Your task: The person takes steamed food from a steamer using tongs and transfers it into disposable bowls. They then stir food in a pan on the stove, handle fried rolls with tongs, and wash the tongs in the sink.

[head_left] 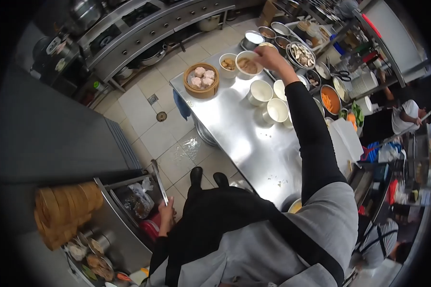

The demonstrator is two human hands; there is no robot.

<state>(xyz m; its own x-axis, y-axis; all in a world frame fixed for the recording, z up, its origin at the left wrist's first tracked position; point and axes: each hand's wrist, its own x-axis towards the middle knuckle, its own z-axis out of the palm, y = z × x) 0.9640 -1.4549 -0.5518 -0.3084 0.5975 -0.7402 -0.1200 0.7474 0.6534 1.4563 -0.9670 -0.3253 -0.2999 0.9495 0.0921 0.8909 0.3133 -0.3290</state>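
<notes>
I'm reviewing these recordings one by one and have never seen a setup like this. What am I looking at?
There is no machine here: a person works bare-handed. The single picture comes from a camera worn on the head, looking forward and down, so the wearer's apron and arms show. The left hand holds a long metal utensil, exact type unclear. The right hand is at the rim of a white tub with brownish contents; whether it grips is unclear. On the steel table are also a bamboo steamer holding four dumplings and more white tubs.
</notes>
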